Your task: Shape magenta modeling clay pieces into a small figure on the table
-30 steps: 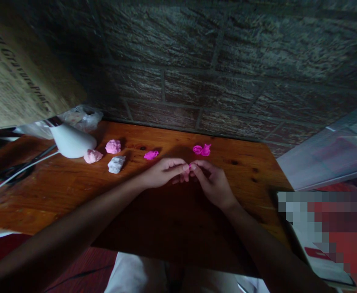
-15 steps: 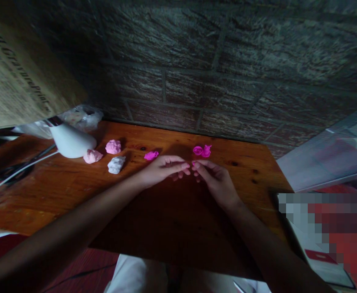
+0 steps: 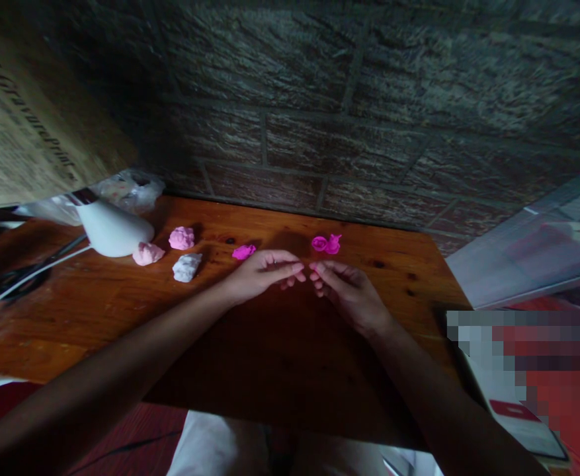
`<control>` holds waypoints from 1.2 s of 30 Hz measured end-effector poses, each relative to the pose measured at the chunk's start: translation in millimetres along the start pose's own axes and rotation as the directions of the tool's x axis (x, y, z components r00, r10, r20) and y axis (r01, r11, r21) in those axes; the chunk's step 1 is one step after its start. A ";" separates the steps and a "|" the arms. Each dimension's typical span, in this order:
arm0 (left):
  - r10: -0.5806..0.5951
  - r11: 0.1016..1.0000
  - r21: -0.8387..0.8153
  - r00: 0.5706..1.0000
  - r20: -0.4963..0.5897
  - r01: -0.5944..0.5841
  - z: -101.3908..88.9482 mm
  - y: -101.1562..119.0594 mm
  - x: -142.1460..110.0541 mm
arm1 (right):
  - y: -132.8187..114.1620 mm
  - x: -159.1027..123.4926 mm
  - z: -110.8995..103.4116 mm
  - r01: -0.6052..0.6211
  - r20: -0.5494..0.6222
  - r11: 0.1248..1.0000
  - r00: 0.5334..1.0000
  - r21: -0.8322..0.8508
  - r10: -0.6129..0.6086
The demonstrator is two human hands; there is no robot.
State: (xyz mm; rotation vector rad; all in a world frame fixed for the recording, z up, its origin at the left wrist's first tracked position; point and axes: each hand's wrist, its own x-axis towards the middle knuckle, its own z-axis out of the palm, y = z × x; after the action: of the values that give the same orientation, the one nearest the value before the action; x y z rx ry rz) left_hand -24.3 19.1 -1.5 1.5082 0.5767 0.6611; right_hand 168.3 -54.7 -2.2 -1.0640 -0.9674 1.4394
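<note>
My left hand (image 3: 264,271) and my right hand (image 3: 348,293) rest on the wooden table (image 3: 96,317), fingertips almost meeting at its middle. Both have their fingers pressed together in a pinch; whatever is between them is too small and dark to name. Just beyond my right hand lies a pair of bright magenta clay shapes (image 3: 327,244). A smaller magenta clay piece (image 3: 243,252) sits beside my left hand's knuckles. Further left are a light pink clay lump (image 3: 182,238), a paler pink lump (image 3: 148,253) and a white lump (image 3: 186,267).
A white lamp base (image 3: 114,228) with a cable stands at the table's far left, a crumpled plastic bag (image 3: 128,188) behind it. A brick wall (image 3: 369,132) runs close behind the table. A clear plastic box (image 3: 532,251) lies to the right.
My fingertips, which pinched a small pink bit together a second ago, have drawn slightly apart. The pink bit no longer shows. The clay pieces on the table have not moved.
</note>
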 end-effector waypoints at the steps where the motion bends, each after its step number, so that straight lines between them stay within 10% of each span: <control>1: 0.017 1.000 0.018 1.000 -0.005 -0.017 -0.6 0.2 0.1 | -1.1 -0.2 0.3 -0.016 -0.006 1.000 1.000 0.016 0.016; 17: 0.151 0.952 0.268 0.988 0.008 -0.148 0.9 -4.2 -1.6 | 10.0 3.3 -8.3 0.068 -0.087 0.993 0.993 -0.099 -0.077; 25: 0.285 0.554 0.830 0.950 -0.127 -0.055 -77.5 49.4 -25.6 | 6.5 0.6 -3.9 0.031 -0.011 0.993 0.999 -0.112 -0.032; 36: 0.033 0.749 0.663 0.998 -0.055 0.012 -89.8 15.9 -13.3 | 2.9 -1.4 0.5 0.081 0.008 0.982 0.997 -0.169 -0.081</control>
State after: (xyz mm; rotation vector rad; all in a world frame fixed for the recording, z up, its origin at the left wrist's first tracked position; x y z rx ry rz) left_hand -98.0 72.2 14.0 2.1656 0.9190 0.5315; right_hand 167.1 -56.4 -4.6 -1.1338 -1.1365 1.3090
